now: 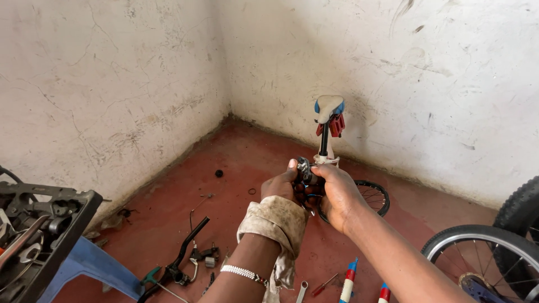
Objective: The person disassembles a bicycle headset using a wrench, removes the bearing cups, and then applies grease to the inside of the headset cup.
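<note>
— Both hands are on one small part at the centre of the frame, so how far along are you?

— Somewhere in the middle, I'd judge. My left hand (281, 185) and right hand (336, 193) are pressed together, both clamped around a small dark metal part (304, 168); I hold it up in the air in front of the little bike frame (325, 147), which stands near the corner with its white and blue saddle (328, 106) on top. One small wheel (370, 196) sits just behind my right hand. Whether the part is coming off or going on, I can't tell. A dirty rag (278, 224) is draped over my left wrist.

— And what's left lying about?

— Plenty. On the red floor (247, 151), at lower left, lie a black handlebar piece (188, 241) with brake bits, and along the bottom edge a spanner (302, 292) and screwdrivers (348, 280). A larger wheel (483, 252) lies at lower right.

— The room?

— Bare cracked white walls (112, 84) meeting in a corner. At far left, a black crate of tools (39, 224) rests on a blue plastic stool (92, 264).
</note>
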